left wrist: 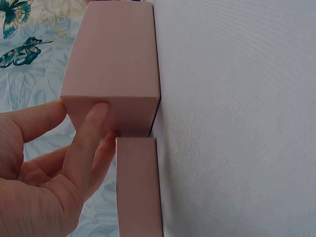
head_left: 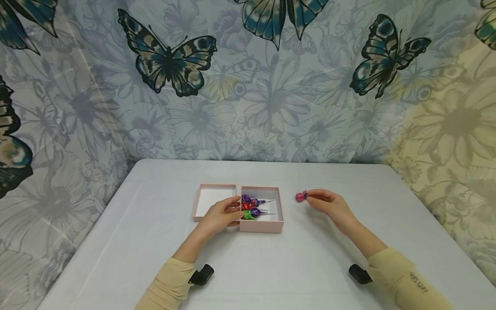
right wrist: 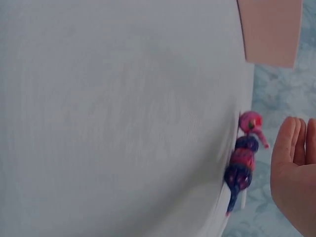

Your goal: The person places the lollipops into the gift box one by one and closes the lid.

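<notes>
left sleeve (head_left: 164, 284): was pale yellow | right sleeve (head_left: 395, 271): matched, bore dark lettering (head_left: 419, 283) | black wrist camera (head_left: 360, 274): jutted from each cuff

Pink box (head_left: 261, 227), lid (head_left: 214, 201), boxed lollipops (head_left: 248, 206), loose lollipops (right wrist: 242, 160)

Pink box: rectangular, white within, uncovered, upright on the white table (head_left: 248, 275); fingertips of the left hand (head_left: 222, 212) against its left wall. Boxed lollipops: purple, red and green wrappers, lying on their sides, pale sticks toward the right. Lid: shallow, matching pink, white inside facing up, just left of the box. Loose lollipops: pink and purple wrappers, roughly in a row on the table, right of the box, below the right hand (head_left: 333, 209), a gap between showing in the right wrist view
</notes>
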Tool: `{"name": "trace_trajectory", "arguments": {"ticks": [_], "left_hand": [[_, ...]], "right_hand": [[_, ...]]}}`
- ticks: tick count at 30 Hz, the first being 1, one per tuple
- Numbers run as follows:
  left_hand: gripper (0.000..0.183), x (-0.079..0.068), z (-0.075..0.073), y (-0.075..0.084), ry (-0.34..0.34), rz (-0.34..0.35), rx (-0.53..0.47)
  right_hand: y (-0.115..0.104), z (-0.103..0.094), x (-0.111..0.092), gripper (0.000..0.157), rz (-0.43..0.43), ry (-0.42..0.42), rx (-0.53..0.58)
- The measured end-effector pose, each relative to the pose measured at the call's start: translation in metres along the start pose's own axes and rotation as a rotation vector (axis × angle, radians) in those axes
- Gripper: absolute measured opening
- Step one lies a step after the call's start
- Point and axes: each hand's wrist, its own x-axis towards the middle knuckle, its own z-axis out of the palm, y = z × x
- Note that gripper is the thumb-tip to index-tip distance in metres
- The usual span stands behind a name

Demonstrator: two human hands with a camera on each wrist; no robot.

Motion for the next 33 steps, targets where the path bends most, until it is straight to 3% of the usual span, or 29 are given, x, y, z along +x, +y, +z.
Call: {"name": "trace_trajectory", "arguments": {"ticks": [8,20,24,28,33], "left_hand": [[0.057,0.0,0.0,0.0,0.002,-0.006,0.027],[0.056,0.0,0.0,-0.001,0.004,-0.01,0.022],[0.056,0.001,0.0,-0.001,0.005,-0.01,0.02],[0.057,0.001,0.0,0.0,0.005,-0.004,0.013],[0.057,0.001,0.0,-0.001,-0.004,-0.001,0.006]], "right_hand": [[0.006,-0.024,-0.004,0.055,-0.006,0.032,-0.027],[0.017,-0.043,-0.002,0.052,-0.047,0.065,-0.086],[0.017,-0.047,-0.002,0.052,-0.047,0.086,-0.197],[0.017,-0.05,-0.001,0.049,-0.048,0.116,-0.385],[0.018,-0.05,0.0,0.035,-0.135,0.107,-0.582]]}}
